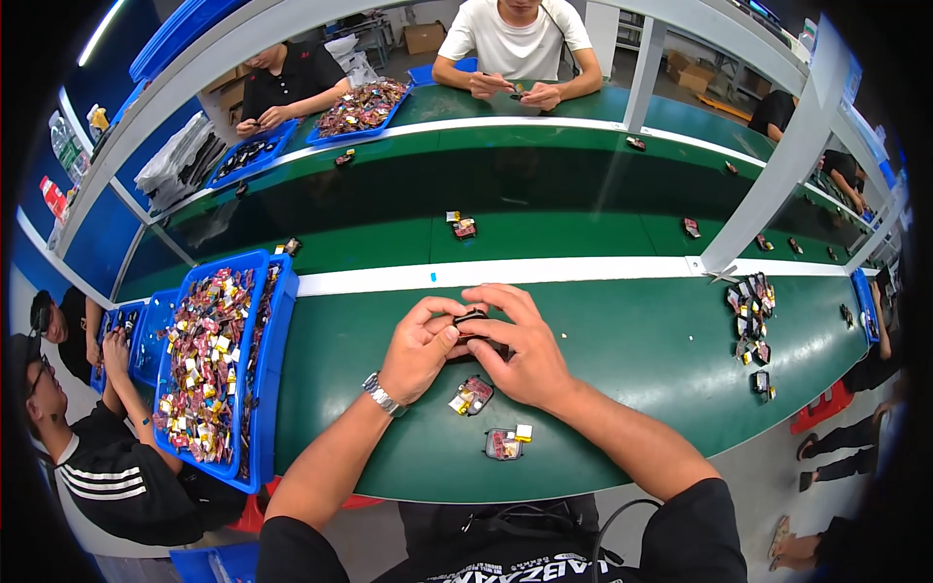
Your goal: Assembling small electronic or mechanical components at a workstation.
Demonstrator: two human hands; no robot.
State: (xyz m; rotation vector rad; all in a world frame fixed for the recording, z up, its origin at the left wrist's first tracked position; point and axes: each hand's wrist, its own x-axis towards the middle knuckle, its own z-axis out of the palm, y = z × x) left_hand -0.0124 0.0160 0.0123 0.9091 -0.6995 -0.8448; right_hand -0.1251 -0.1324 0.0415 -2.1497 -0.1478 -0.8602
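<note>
Over the green workbench [622, 389], my left hand [413, 352] and my right hand [530, 358] meet. Between them they grip a small black casing [470, 317]. Fingers and thumbs of both wrap round it and hide most of its shape. Just below the hands lies a small electronic unit [472, 395], a dark shell with a reddish board and a yellow-and-white piece. Nearer to me rests a second unit [503, 444], in a clear-looking shell with its yellow-and-white piece sticking out at the side. Neither unit is touched.
At left stands a blue tray [290, 291] heaped with small boards [204, 360]. Several finished-looking dark units [751, 316] lie at right. Beyond a white rail [505, 276], a green belt carries scattered units [464, 227]. A grey frame post [768, 185] rises at right. Co-workers sit opposite and at left.
</note>
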